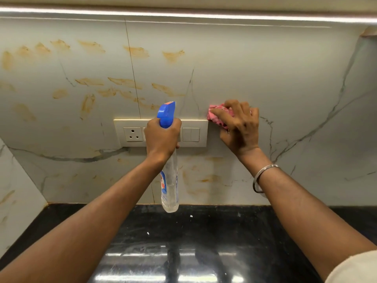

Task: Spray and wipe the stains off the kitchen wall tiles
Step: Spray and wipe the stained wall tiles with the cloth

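I'm gripping the clear plastic spray bottle with its blue trigger head (166, 115) in my left hand (162, 137), in front of the cream switch plate (191, 134). My right hand (238, 127) is clutching the crumpled pink cloth (216, 117), pressing it to the glossy marble-look wall tiles (265, 68) just right of the plate. The smeared orange-brown stains (136, 52) are lying left and higher, so I'm favouring firm overlapping strokes leftward, with the spray kept off the sockets.

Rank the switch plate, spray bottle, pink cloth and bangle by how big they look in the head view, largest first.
Largest, too alike to rank: switch plate and spray bottle, the bottle nearer the camera.
Next: pink cloth, partly hidden under the right hand.
Smallest: bangle.
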